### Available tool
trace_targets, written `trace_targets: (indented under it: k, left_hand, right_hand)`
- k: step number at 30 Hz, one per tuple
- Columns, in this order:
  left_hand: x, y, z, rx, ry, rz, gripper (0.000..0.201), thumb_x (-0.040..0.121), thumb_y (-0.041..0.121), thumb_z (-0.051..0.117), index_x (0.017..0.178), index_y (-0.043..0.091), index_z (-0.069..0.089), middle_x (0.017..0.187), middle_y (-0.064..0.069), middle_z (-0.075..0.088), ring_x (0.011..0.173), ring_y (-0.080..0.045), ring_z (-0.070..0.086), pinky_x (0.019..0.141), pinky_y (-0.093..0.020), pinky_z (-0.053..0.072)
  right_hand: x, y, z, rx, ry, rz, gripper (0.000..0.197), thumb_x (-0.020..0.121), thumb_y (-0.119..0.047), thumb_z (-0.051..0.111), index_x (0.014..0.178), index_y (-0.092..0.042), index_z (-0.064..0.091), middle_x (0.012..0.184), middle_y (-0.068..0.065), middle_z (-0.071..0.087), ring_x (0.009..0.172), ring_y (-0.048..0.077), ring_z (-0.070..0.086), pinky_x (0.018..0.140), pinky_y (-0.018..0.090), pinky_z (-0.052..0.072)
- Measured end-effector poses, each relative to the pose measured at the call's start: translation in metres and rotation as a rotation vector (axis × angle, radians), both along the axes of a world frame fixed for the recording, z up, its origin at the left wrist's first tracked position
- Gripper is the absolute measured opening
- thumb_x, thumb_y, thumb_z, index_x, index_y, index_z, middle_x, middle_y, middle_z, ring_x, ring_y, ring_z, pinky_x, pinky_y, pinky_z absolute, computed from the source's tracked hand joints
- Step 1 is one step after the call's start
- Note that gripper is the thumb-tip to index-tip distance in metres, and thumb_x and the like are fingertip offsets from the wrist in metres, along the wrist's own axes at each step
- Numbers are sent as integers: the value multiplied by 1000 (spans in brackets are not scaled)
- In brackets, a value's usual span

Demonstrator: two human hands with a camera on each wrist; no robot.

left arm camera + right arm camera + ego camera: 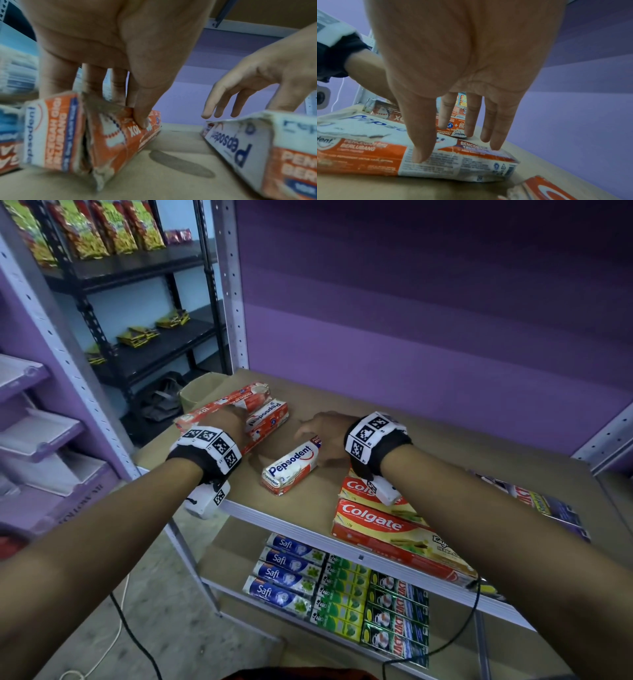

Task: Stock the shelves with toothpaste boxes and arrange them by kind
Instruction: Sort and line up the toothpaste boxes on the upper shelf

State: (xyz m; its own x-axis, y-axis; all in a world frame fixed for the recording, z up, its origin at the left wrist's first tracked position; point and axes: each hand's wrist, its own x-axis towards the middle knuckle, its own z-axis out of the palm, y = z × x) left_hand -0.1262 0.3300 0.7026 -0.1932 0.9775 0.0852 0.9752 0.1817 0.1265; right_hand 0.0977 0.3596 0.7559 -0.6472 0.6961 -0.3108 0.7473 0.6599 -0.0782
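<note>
On the brown shelf board [445,446] a white-and-red Pepsodent box [291,467] [248,142] [436,162] lies loose at the front middle. My right hand [315,429] [223,111] [452,146] hovers over its far end with straight fingers; the thumb touches its side and the little finger its top edge. To the left lie more Pepsodent boxes [269,414]. My left hand [236,414] [130,111] grips a worn long red one [253,398] [120,135], thumb on its side and fingers over the top. Its near end is torn.
Two long Colgate boxes [373,522] lie at the front right under my right forearm, with dark boxes [534,501] further right. The lower shelf holds rows of Safi [287,570], green [342,594] and black [397,611] boxes. A purple back panel [411,320] closes the bay.
</note>
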Motion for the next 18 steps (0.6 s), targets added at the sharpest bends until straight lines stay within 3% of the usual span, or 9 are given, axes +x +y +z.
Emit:
trace_targets:
  k: [5, 10, 12, 15, 18]
  left_hand:
    - [-11, 1, -2, 15, -13, -12, 45, 87, 29, 67, 129, 13, 60, 123, -17, 63, 108, -34, 61, 92, -36, 47]
    - [-13, 2, -6, 63, -13, -36, 50, 86, 32, 68, 133, 19, 57, 123, -16, 64, 107, -33, 63, 92, -36, 48]
    - [-13, 2, -6, 51, -15, -47, 50, 89, 34, 65, 136, 20, 55, 128, -15, 62, 111, -33, 61, 95, -36, 46]
    - [-11, 1, -2, 0, -9, -56, 51, 91, 44, 59, 138, 25, 52, 131, -13, 60, 114, -32, 60, 97, -37, 45]
    - [-6, -3, 4, -62, -11, -67, 56, 86, 50, 62, 136, 27, 53, 129, -11, 62, 112, -30, 60, 96, -36, 47]
  right_hand:
    - [-18, 4, -5, -9, -89, 13, 76, 72, -19, 84, 139, -26, 52, 134, 4, 53, 121, 24, 52, 98, 38, 49]
    - [-22, 6, -12, 19, -131, 42, 60, 68, -19, 86, 123, -23, 63, 122, 0, 64, 111, 23, 60, 95, 40, 51]
    - [-21, 7, -14, 31, -94, 30, 52, 67, -16, 86, 115, -24, 66, 116, -1, 66, 105, 23, 62, 90, 40, 53]
    - [-15, 13, -15, 35, 15, 28, 37, 66, -13, 85, 95, -27, 66, 101, -8, 63, 94, 18, 62, 73, 29, 48]
    - [-6, 18, -16, 12, 105, 34, 31, 67, -16, 85, 88, -29, 67, 92, -14, 60, 92, 15, 62, 71, 29, 48]
